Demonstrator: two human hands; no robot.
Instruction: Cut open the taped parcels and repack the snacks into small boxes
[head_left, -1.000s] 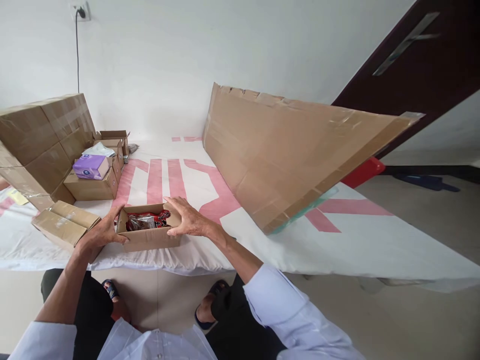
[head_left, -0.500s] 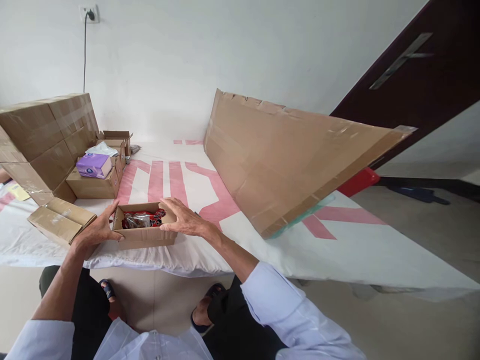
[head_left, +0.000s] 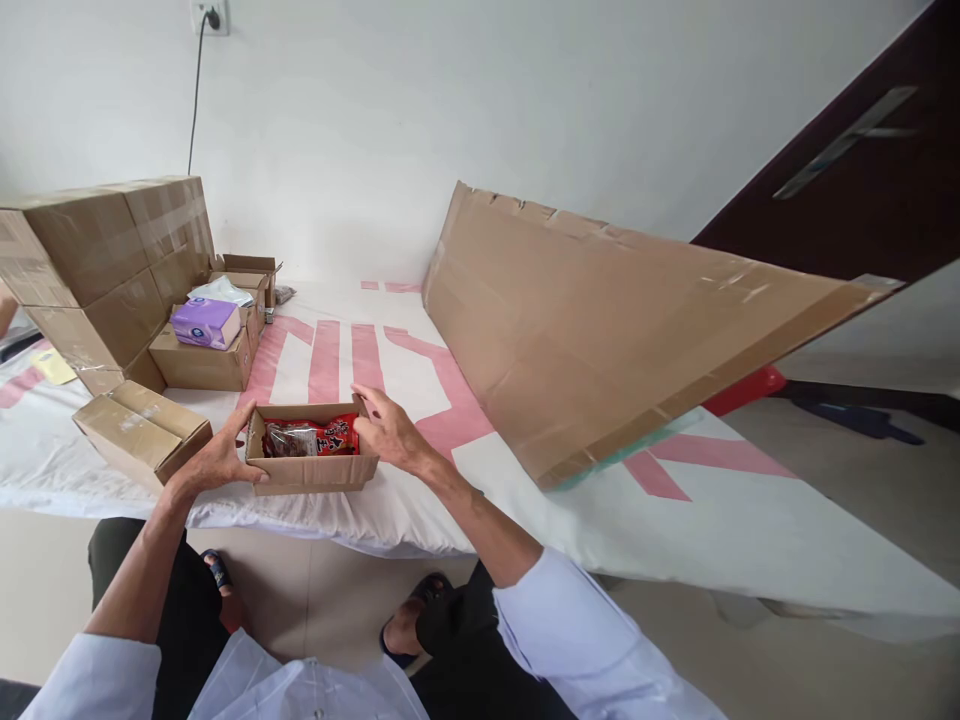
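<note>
An open small cardboard box (head_left: 315,475) stands near the front edge of the covered table. Inside it lies a red and clear plastic food packet (head_left: 311,437) with dark contents. My left hand (head_left: 214,460) grips the box's left end, thumb along the front wall and fingers toward the back corner. At the right end, my right hand (head_left: 394,430) holds the rim, its fingers at the far right corner and its thumb bent at the opening beside the packet. A closed cardboard carton (head_left: 142,430) rests just left of my left hand.
Taped cartons (head_left: 105,250) are stacked at the left, beside a purple tissue pack (head_left: 206,324) on another carton (head_left: 202,362). A large cardboard sheet (head_left: 600,330) leans on the right. Behind it shows a red object (head_left: 746,390). At the far left edge, part of another person's arm (head_left: 6,308) appears.
My right hand has shifted from spanning the box's right end to having its thumb drawn in at the opening. More of the red packet shows. The whole view has shifted slightly.
</note>
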